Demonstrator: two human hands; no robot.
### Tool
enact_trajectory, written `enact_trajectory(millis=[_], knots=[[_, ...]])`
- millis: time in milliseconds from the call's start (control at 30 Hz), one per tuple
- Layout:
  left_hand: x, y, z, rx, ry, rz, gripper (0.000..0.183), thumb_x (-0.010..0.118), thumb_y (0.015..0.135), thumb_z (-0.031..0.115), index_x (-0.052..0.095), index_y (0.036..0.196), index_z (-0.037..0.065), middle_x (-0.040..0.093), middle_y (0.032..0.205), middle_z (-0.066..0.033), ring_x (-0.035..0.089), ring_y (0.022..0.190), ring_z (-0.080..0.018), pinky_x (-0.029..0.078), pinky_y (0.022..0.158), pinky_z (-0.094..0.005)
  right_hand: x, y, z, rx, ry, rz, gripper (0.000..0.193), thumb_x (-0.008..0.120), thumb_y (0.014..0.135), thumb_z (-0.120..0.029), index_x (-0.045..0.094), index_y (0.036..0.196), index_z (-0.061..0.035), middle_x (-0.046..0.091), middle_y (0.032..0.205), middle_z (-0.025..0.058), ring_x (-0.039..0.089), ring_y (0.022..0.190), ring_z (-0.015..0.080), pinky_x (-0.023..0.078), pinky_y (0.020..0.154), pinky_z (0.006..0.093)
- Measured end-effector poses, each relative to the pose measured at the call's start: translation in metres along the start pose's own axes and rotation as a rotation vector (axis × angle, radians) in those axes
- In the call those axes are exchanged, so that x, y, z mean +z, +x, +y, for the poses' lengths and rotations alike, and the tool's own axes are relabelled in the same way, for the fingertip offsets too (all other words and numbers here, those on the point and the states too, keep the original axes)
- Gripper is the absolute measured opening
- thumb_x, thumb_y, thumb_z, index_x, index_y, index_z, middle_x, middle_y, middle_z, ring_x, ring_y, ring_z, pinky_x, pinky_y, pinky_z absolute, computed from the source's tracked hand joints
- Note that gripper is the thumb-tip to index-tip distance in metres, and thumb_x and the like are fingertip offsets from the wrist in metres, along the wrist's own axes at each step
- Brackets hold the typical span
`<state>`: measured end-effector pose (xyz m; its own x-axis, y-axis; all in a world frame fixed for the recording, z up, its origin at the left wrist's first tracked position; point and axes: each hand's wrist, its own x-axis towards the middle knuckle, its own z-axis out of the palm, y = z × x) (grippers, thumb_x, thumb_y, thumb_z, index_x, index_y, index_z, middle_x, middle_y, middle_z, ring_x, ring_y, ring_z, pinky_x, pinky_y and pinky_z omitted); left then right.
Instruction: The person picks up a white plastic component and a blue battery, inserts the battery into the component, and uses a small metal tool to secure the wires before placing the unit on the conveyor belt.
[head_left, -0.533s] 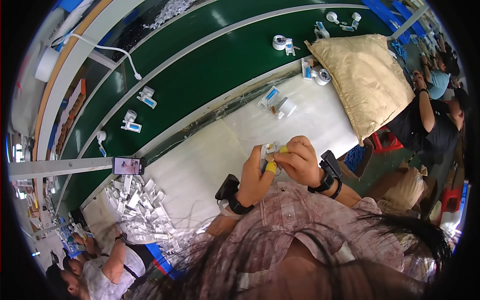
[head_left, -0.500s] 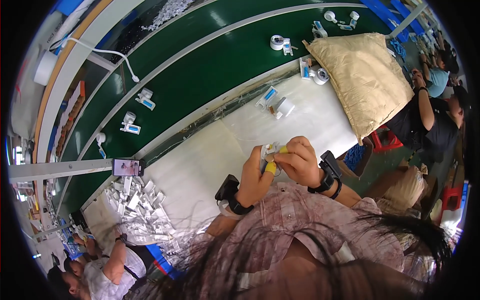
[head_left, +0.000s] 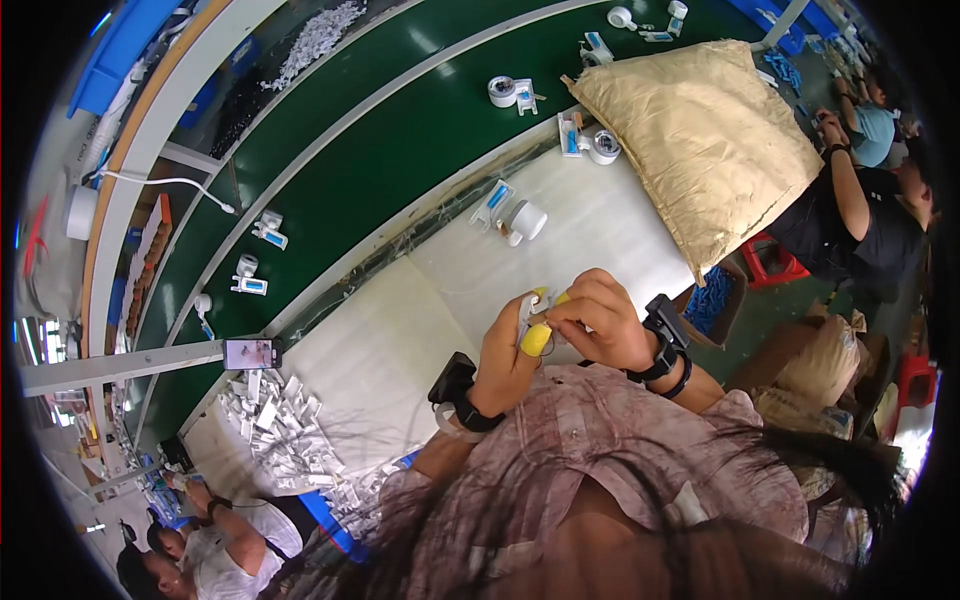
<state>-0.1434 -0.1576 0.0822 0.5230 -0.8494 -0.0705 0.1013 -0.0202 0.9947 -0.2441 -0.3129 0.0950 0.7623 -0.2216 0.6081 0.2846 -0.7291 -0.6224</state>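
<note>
1. Pale work surface [head_left: 400, 310] runs alongside a green conveyor belt [head_left: 370, 150], and above its near edge, between two hands, is a small white part [head_left: 526, 310].
2. The left hand [head_left: 503, 348] pinches this white part between thumb and fingers; a yellow finger cover [head_left: 536, 340] (one of several) hides some of it.
3. The right hand [head_left: 605, 325] has its thumb and forefinger drawn close together beside the part; I cannot tell whether anything is caught between them.
4. From those right fingertips the part lies just to the left, inside the left grip, so the left hand is nearer. Its visible strip points roughly from the near edge toward the far edge, slightly tilted; the rest is covered.
5. Beyond the hands, toward the far edge, a white round unit [head_left: 527, 219] lies beside a white frame with a blue insert [head_left: 494, 200].
6. A tan sack [head_left: 700, 150] covers the right end of the surface; a heap of white pieces [head_left: 275, 425] spreads over the left end, below a phone [head_left: 251, 354].
</note>
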Motion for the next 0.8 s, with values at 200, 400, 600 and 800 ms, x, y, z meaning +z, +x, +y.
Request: enact_trajectory(millis=[200,400,600,800], knots=[[0.023,0.014,0.006,-0.023,0.081,0.034,0.032,0.051,0.097,0.014,0.05,0.125,-0.001,0.055,0.078,-0.0024,0.047,0.058,-0.0058,0.04,0.053,-0.022,-0.018,-0.001,0.021,-0.031,0.032,0.021,0.032,0.078,0.064,0.002,0.066,0.092,-0.0076,0.056,0.081,0.0069,0.055,0.076,0.0272,0.046,0.064,0.0358],[0.047,0.027,0.01,0.023,0.139,0.088,0.028,0.045,0.102,0.02,0.053,0.119,-0.001,0.055,0.075,-0.0017,0.047,0.057,-0.0058,0.04,0.049,-0.0202,-0.033,-0.002,0.038,-0.049,0.068,0.02,0.03,0.077,0.064,0.002,0.066,0.09,-0.0069,0.056,0.079,0.0066,0.055,0.075,0.0271,0.046,0.063,0.036],[0.055,0.032,-0.003,-0.03,0.152,0.155,0.026,0.043,0.102,0.018,0.054,0.115,-0.002,0.054,0.073,-0.0024,0.048,0.056,-0.0072,0.04,0.048,-0.0218,-0.033,-0.004,0.054,-0.069,0.064,0.01,0.018,0.073,0.072,-0.005,0.065,0.088,-0.0075,0.059,0.08,0.0027,0.058,0.073,0.0211,0.047,0.07,0.0341],[0.044,0.034,-0.016,-0.189,-0.069,0.158,0.031,0.035,0.104,0.021,0.052,0.118,0.0,0.059,0.08,-0.007,0.055,0.057,-0.0118,0.046,0.047,-0.0251,-0.027,0.0,0.076,-0.068,0.171,-0.194,0.024,0.073,0.075,-0.004,0.063,0.096,-0.0082,0.061,0.086,0.0051,0.058,0.077,0.0233,0.046,0.065,0.0343]])
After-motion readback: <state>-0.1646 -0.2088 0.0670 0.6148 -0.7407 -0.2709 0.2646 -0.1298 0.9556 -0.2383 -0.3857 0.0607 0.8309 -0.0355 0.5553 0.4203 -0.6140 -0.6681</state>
